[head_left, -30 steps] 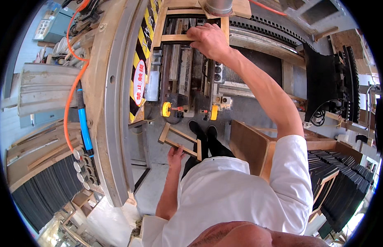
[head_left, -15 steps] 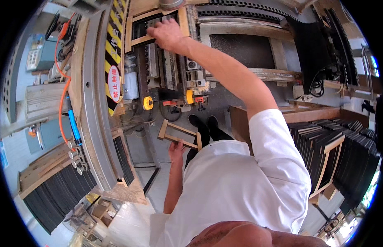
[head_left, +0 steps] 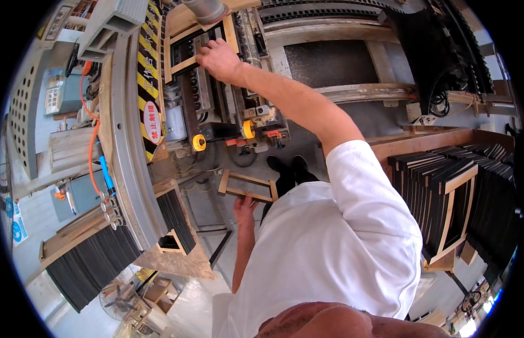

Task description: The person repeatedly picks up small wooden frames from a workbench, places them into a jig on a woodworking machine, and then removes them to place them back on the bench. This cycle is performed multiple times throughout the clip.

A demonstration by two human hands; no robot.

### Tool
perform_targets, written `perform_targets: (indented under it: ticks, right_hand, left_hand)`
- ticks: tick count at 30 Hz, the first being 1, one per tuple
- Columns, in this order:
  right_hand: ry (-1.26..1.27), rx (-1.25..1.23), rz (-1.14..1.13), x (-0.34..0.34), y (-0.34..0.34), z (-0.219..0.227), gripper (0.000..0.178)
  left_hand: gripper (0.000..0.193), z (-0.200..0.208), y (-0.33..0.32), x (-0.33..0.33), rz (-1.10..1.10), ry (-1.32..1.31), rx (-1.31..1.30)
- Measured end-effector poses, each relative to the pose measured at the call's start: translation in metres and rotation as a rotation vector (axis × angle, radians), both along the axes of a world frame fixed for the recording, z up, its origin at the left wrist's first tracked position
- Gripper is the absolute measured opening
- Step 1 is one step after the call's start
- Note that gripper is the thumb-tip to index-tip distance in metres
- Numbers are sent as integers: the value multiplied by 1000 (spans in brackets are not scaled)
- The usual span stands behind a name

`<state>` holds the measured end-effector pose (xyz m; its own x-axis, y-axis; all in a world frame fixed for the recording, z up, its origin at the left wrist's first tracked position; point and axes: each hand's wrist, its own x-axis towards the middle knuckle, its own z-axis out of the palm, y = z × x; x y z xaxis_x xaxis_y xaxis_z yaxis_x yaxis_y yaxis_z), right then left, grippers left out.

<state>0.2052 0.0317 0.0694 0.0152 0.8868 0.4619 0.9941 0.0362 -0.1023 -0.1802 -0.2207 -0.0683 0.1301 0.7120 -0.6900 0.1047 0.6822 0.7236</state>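
Observation:
My left hand (head_left: 245,208) is low in front of my body, its fingers closed on the lower bar of a small rectangular wooden frame (head_left: 248,178). My right arm stretches forward over the machine bed. The right hand (head_left: 218,59) grips the near bar of another wooden frame (head_left: 183,66), with dark inner edges, lying on the machine. Its thumb and fingers bend over that bar, and the palm hides part of it. Just beyond the hand, a grey round duct (head_left: 204,10) stands over the far side of this frame.
Yellow knobs (head_left: 199,142) project from the machine's near end. Left of it runs a yellow-black striped beam (head_left: 145,84) beside a grey metal rail (head_left: 129,146). Stacks of black frames stand at right (head_left: 417,194) and lower left (head_left: 96,262). An orange hose (head_left: 92,152) hangs at left.
My right hand, blurred above the frame's opening before, now rests closed on its near bar. The left hand keeps hold of the small frame. The whole view has shifted slightly.

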Motion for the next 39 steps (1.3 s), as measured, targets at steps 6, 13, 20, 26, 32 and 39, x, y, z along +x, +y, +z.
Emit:
perform_targets:
  ticks: [6,13,20,26,32,39]
  right_hand:
    - [28,-33,-4,8,7,2,23]
    - [106,-118,-9,11,16,4,16]
    - [99,-247,-12,14,16,17,15]
    - [125,-161,-32,14,15,16,12]
    - [-100,-161,122,16,20,20,16]
    - [-273,-103,139,16,21,21,28]
  left_hand:
    - [28,-8,-2,3,3,-5,-5]
    - [27,-5,3,12,-13,1,17]
    - [25,-5,6,14,-1,34,42]
    - [24,-14,2,16,42,3,76]
    - [25,-24,-9,10,124,-20,85]
    - [43,-27,-19,-3,274,12,28]
